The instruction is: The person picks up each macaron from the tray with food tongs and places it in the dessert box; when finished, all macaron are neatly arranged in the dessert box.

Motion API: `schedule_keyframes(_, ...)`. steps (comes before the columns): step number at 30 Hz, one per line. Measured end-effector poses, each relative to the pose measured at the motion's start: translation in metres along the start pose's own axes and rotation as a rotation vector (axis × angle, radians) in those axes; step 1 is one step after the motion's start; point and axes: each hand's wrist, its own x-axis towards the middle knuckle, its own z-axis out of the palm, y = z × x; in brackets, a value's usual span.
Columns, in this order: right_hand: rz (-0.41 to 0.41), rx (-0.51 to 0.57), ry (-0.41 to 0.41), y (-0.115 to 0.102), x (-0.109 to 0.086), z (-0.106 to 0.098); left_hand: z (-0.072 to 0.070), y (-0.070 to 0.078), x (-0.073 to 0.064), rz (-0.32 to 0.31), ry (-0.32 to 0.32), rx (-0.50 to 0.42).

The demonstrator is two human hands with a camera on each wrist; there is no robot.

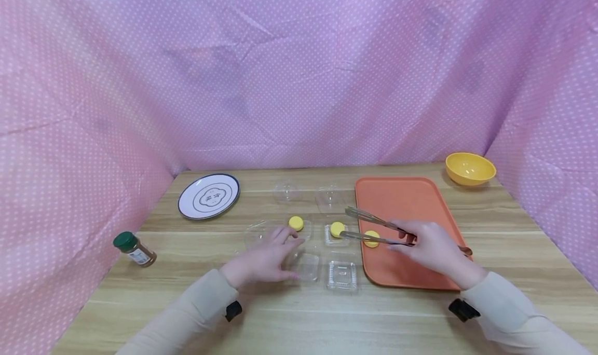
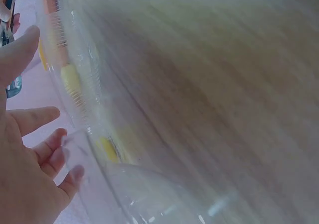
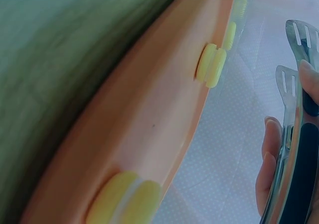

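Observation:
My right hand [image 1: 432, 246] grips metal tongs [image 1: 376, 219] over the orange tray [image 1: 397, 194]. The tongs' jaws are spread, with slotted tips in the right wrist view. Below them a yellow macaron [image 1: 371, 245] sits on the tray; another macaron [image 3: 137, 204] lies nearer, hidden by the hand in the head view. Two clear plastic boxes hold one macaron each, the left macaron [image 1: 296, 223] and the right macaron [image 1: 337, 228]. My left hand [image 1: 263, 256] reaches beside the left box, fingers spread and loosely bent, fingertips close to its clear edge [image 2: 82, 159].
Nearer me stand two clear boxes with no macaron, the left box [image 1: 308, 268] and the right box [image 1: 342, 276]. Raised clear lids [image 1: 329, 198] extend behind. A white plate [image 1: 187, 202] and a green-capped spice jar [image 1: 135, 248] are left; a yellow bowl [image 1: 469, 171] stands back right.

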Motion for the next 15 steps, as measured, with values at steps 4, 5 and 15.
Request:
schedule_keyframes(4,0.005,-0.007,-0.005,0.0019,-0.0015,-0.0006,0.0009,0.0003,-0.0002,-0.019,-0.021,0.008)
schedule_keyframes(5,0.004,-0.006,-0.004,0.0023,-0.0020,-0.0007,0.0010,0.0004,-0.0003,-0.021,-0.024,0.006)
schedule_keyframes(15,0.000,-0.008,0.010,0.0070,-0.0050,-0.0004,0.0010,0.0001,-0.0002,-0.024,-0.029,-0.016)
